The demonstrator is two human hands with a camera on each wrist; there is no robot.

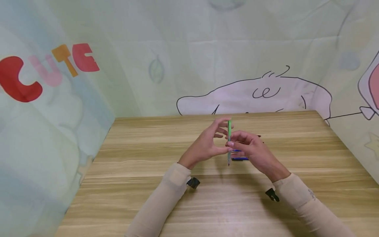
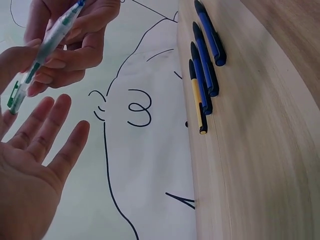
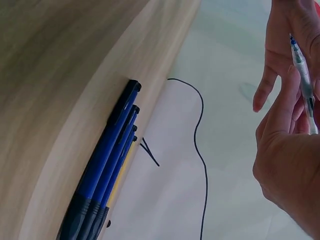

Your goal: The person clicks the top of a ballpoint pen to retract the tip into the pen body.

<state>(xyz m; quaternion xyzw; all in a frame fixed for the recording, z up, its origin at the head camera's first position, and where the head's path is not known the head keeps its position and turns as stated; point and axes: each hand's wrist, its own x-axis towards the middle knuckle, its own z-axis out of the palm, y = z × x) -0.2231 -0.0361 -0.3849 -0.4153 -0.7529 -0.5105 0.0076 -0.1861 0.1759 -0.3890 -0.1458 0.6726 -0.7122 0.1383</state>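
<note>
The head camera is looking forward and down over the table (image 1: 213, 210), from farther off, with the left hand (image 1: 202, 144) appearing toward five o'clock, the right hand (image 1: 256, 149) toward four, and the backdrop (image 1: 165, 42) filling twelve. Each wrist camera is facing that backdrop from close in, turned sideways: the left's is putting the table at three o'clock, the right's at nine. Both are sharing the pen row (image 2: 205, 64) and held pen (image 2: 51, 41).

Is a slim, translucent, green-clipped pen (image 1: 229, 130), held aloft, pointing tip-first toward six o'clock in head view.
</note>
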